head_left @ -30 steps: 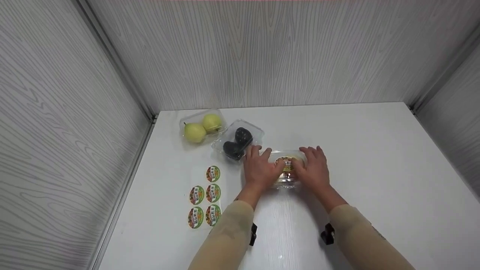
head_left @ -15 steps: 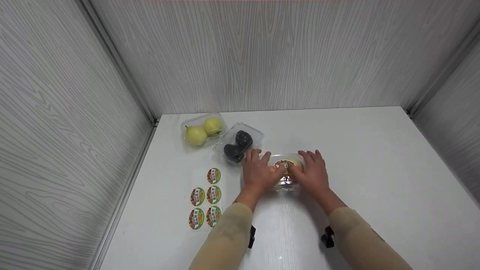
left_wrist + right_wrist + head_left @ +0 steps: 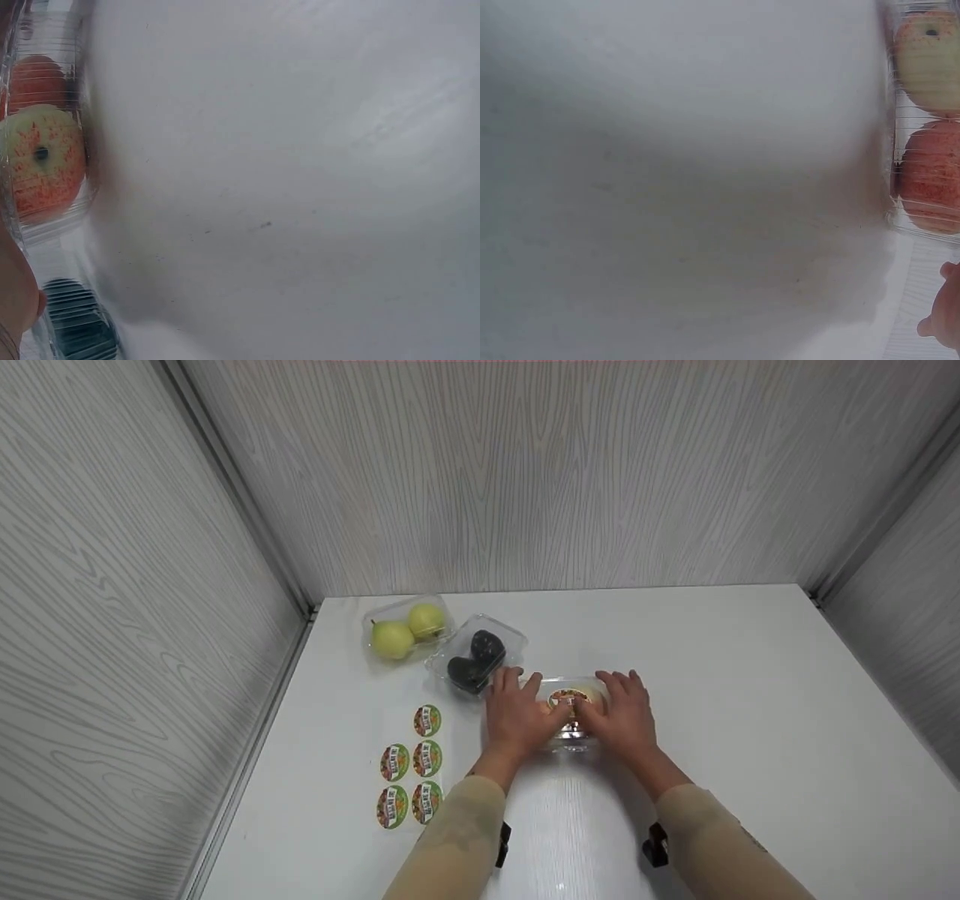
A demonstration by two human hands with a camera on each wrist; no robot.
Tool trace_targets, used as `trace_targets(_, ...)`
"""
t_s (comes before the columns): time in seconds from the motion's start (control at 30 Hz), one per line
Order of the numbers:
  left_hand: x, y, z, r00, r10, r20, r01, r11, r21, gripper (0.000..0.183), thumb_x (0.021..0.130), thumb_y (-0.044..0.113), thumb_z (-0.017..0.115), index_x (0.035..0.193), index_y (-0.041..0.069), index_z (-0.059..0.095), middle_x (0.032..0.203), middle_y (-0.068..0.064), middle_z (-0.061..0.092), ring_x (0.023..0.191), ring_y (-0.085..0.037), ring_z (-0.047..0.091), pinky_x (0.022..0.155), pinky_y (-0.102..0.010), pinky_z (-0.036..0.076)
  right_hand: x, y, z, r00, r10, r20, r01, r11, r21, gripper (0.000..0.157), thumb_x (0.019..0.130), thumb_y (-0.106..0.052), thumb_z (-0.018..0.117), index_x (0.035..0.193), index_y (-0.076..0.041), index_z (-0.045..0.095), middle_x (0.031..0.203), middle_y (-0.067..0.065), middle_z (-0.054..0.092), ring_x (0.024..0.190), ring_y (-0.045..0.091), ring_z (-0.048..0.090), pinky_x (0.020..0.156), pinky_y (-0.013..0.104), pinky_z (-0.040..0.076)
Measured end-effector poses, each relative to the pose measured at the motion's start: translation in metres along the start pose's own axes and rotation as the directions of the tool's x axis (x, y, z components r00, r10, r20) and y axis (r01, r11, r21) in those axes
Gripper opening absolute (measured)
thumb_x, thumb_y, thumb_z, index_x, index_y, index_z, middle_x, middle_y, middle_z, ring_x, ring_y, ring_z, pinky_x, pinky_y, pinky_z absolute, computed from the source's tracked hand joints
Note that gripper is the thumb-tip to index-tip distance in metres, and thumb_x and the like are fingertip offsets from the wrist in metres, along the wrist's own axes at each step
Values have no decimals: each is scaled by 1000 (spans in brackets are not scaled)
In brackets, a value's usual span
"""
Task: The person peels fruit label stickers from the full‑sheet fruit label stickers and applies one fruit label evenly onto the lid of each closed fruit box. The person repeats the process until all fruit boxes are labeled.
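A clear plastic clamshell box [image 3: 574,745] stands in front of me in the head view, with a round fruit-print sticker [image 3: 568,696] on its lid. My left hand [image 3: 519,718] and right hand [image 3: 624,721] lie over its two ends. Both thumbs press on the sticker, nearly meeting and covering its lower part. The other fingers spread out past the far corners. Through the plastic, the left wrist view shows a red-and-yellow apple [image 3: 45,165] beside a redder one; the right wrist view shows the redder apple [image 3: 932,176] too.
A clear box of two dark fruits [image 3: 476,660] stands right by my left fingertips. Behind it, farther left, is a box of two yellow-green pears [image 3: 392,640]. Several round stickers [image 3: 427,758] lie on a sheet left of my forearm. Wood-grain panels [image 3: 480,472] enclose the white table.
Both thumbs have shifted slightly on the sticker, the right one inward toward the left. The head view has tilted a little, so everything sits lower; the box stays in place.
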State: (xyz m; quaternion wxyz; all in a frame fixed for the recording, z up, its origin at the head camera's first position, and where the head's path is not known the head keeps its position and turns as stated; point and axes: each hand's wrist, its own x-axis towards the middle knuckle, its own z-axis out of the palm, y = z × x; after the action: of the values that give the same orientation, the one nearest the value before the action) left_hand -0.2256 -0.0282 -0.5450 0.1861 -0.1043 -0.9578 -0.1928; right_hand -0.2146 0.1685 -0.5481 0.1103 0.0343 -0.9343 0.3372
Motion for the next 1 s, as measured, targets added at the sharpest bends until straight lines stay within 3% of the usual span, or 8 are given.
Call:
trace_targets(0.53,1,-1,1,1000,15,-4,-15,1000,20,70,85,67,63,131,15,74,135,-14,63,131,-32,49,103,-52,45,1,1,0,1000,-6,-1,6,1000,-5,72,95,-49,71,147,-2,56,152,29,50,154,51,26,124,66,17)
trace_targets(1.0,2,1,-1,997,-22,69,20,999,32,74,84,70,61,136,17,71,140,-12,59,134,-30,46,105,-53,44,0,1,0,1000,-2,19,2,1000,15,73,95,-49,71,149,-2,55,153,27,49,155,51,23,124,66,17)
